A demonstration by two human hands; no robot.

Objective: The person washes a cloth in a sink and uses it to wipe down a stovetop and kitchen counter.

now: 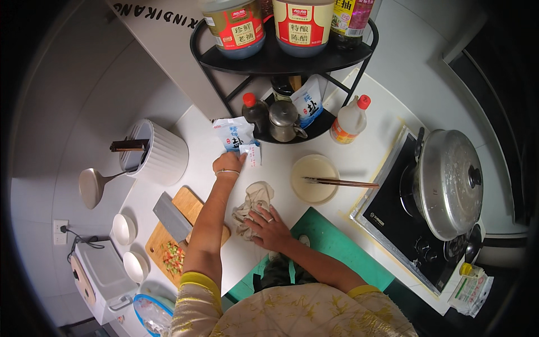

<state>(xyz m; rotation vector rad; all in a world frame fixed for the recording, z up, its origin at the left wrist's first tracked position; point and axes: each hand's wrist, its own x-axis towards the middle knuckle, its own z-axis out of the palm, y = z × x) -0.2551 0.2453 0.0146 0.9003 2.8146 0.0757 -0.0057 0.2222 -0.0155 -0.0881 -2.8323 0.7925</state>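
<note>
My left hand (pixel 229 163) reaches to the back of the white counter, its fingers closed at the lower edge of a salt bag (pixel 234 134) and a small white sachet (pixel 251 155). Whether it grips either one is hard to tell. Flat on a crumpled beige cloth (pixel 255 202) rests my right hand (pixel 268 225), fingers spread. To the right, a pale bowl (pixel 297 189) of whitish liquid has chopsticks (pixel 349 182) across its rim. A cleaver (pixel 172 217) lies on a wooden cutting board (pixel 162 236) beside chopped red and green vegetables (pixel 173 258), partly behind my left forearm.
A black corner rack (pixel 290 63) holds sauce bottles, a metal pot and another salt bag. A plastic bottle (pixel 349 122) stands beside it. At right, a large lidded pan (pixel 448 185) sits on the gas hob (pixel 387 215). At left are a ribbed white container (pixel 164 156) and two white bowls (pixel 124 229).
</note>
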